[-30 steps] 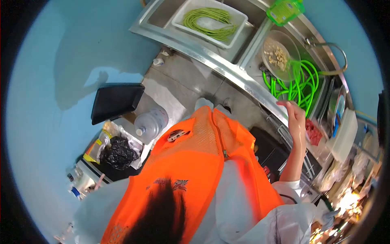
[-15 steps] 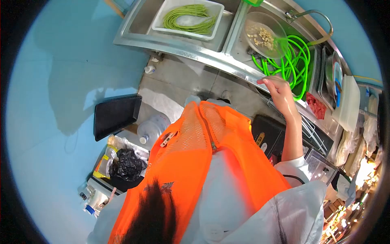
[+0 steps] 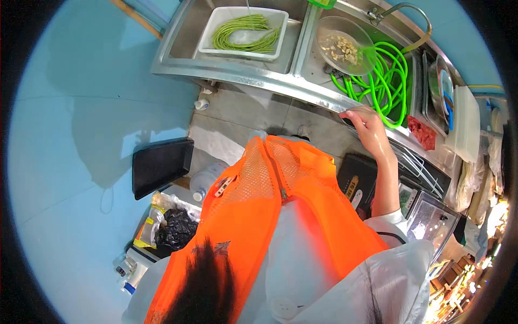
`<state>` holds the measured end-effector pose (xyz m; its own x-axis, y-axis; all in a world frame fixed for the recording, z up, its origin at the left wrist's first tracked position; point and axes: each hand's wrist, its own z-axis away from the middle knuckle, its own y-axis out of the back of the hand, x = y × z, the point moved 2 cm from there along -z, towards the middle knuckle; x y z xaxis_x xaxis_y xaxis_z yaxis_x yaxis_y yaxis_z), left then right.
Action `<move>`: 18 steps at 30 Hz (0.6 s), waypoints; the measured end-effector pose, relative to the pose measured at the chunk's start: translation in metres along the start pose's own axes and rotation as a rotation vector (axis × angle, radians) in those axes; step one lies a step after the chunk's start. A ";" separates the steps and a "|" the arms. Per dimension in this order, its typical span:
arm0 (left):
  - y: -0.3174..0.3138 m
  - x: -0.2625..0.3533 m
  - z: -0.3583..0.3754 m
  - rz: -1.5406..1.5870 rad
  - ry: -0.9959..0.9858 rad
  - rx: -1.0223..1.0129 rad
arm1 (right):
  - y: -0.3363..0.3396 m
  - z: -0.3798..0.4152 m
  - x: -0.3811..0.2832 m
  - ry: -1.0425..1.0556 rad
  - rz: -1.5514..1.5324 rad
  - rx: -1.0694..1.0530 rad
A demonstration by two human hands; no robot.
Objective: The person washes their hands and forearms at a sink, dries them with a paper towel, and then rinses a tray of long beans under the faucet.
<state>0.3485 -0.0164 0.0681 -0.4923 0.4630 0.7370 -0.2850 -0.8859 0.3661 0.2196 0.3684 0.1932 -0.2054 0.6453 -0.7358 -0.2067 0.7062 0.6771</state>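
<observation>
My right hand [image 3: 368, 128] hangs beside the front rim of the metal sink [image 3: 318, 97], its fingers bent and drawn together with nothing visible in them. My left hand is out of view. In the left basin, a white tub [image 3: 203, 43] holds long green beans [image 3: 245, 22], with a thin stream of water above them. A clear bowl [image 3: 364, 33] with pale pieces [image 3: 345, 49] stands in the right basin, beside a coiled bright green hose [image 3: 396, 92].
A curved tap [image 3: 413, 6] rises behind the right basin. Right of the hose are a red cloth [image 3: 422, 133] and stacked metal trays [image 3: 431, 89]. A black tray [image 3: 162, 167], a large water bottle [image 3: 208, 181] and a black bag [image 3: 177, 228] are at the lower left.
The view has shifted slightly, so the sink items appear further left. A thin water stream now shows over the beans. My right hand keeps nearly the same bent shape beside the sink rim.
</observation>
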 end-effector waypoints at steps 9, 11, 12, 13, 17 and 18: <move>0.040 -0.103 0.069 -0.242 0.231 -0.088 | 0.001 0.005 0.002 -0.015 0.069 -0.016; 0.049 -0.136 0.096 -0.317 0.326 -0.160 | 0.001 0.005 0.001 -0.021 0.077 -0.006; 0.053 -0.154 0.110 -0.361 0.374 -0.206 | 0.002 0.006 0.001 -0.026 0.083 -0.002; 0.056 -0.171 0.126 -0.401 0.430 -0.266 | 0.002 0.007 0.002 -0.046 0.066 -0.006; 0.062 -0.232 0.188 -0.607 0.659 -0.633 | -0.001 0.010 0.012 -0.096 0.068 -0.046; 0.065 -0.239 0.198 -0.673 0.694 -0.747 | -0.003 0.009 0.012 -0.099 0.079 -0.056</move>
<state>0.6106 -0.1904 0.0276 -0.3335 0.9426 -0.0173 -0.9422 -0.3339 -0.0270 0.2266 0.3772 0.1822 -0.1284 0.7258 -0.6759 -0.2471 0.6366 0.7305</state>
